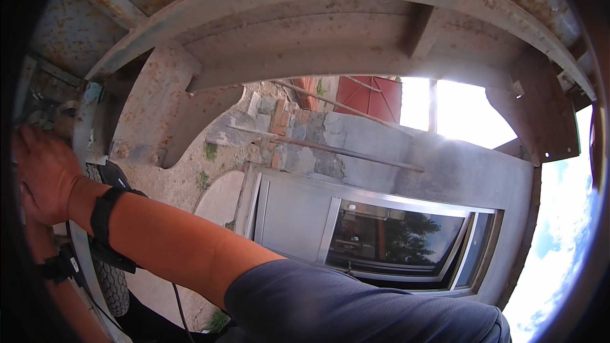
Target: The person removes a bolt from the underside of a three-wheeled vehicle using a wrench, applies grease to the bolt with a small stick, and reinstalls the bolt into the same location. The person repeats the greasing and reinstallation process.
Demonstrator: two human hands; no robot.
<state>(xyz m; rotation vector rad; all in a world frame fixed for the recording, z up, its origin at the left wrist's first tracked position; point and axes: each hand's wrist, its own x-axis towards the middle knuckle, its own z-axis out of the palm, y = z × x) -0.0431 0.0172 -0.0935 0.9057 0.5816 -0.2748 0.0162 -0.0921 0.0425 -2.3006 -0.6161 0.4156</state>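
Hands [47,174] left of metal bracket [147,105]

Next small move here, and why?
I'd probably turn the head slightly left before the right hand does more: it sits at the picture's dark left rim, its fingertips hard to make out, close to a metal upright. The left forearm runs up toward it, but I can't tell what the left hand is doing.
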